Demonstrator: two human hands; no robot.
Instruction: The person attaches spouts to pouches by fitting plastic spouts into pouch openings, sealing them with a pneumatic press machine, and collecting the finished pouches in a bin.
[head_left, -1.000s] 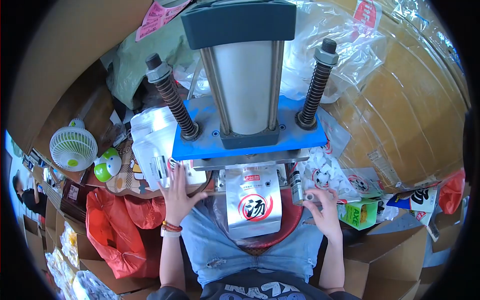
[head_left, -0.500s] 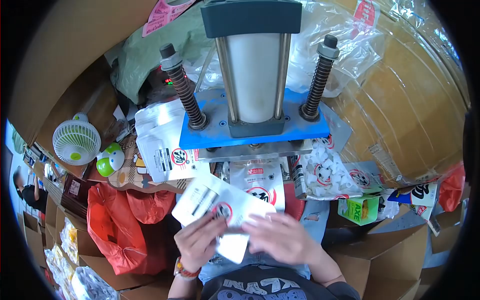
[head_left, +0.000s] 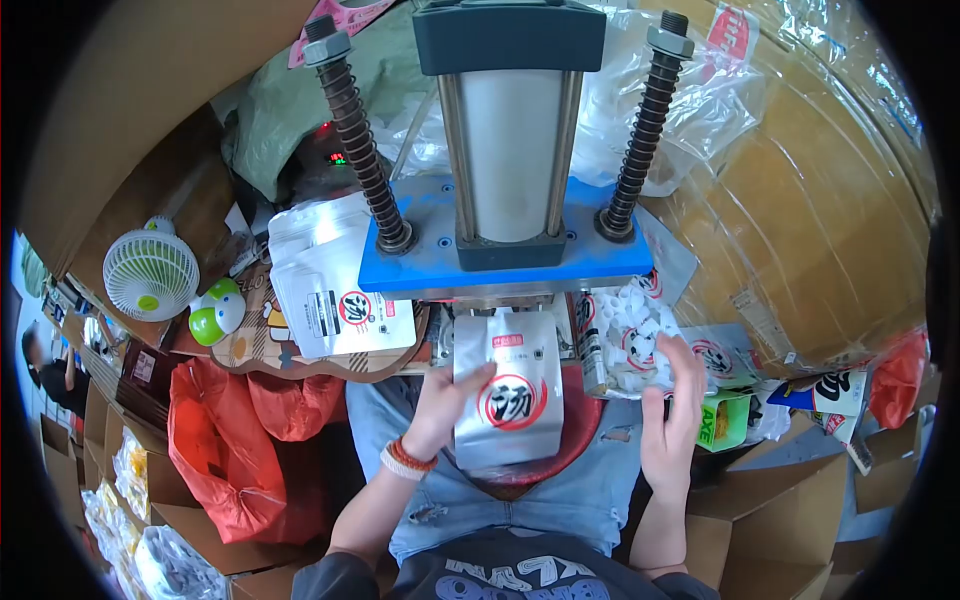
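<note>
My left hand (head_left: 450,400) grips the left edge of a silver-white pouch (head_left: 510,440), its thumb lying on the front. A red ring with a black character is printed on that pouch, and its top end reaches beneath the press (head_left: 505,275). My right hand (head_left: 672,420) is at an open-topped carton (head_left: 597,365) holding small white plastic pieces (head_left: 632,312). Its thumb and fingers are apart over the carton's right side, with nothing visible between them. Left of the press lies a stack of similar pouches (head_left: 335,320).
A small fan (head_left: 150,275) and a green-and-white toy-like object (head_left: 217,312) stand at left. Red plastic bags (head_left: 225,460) hang below the bench edge. A large wrapped cardboard carton (head_left: 800,210) fills the right. Open cardboard boxes (head_left: 770,520) stand at lower right.
My hands have parted from the pouch they held together over my lap. The left now grips a pouch at the press; the right has moved to the carton. The press's spring rods have risen.
</note>
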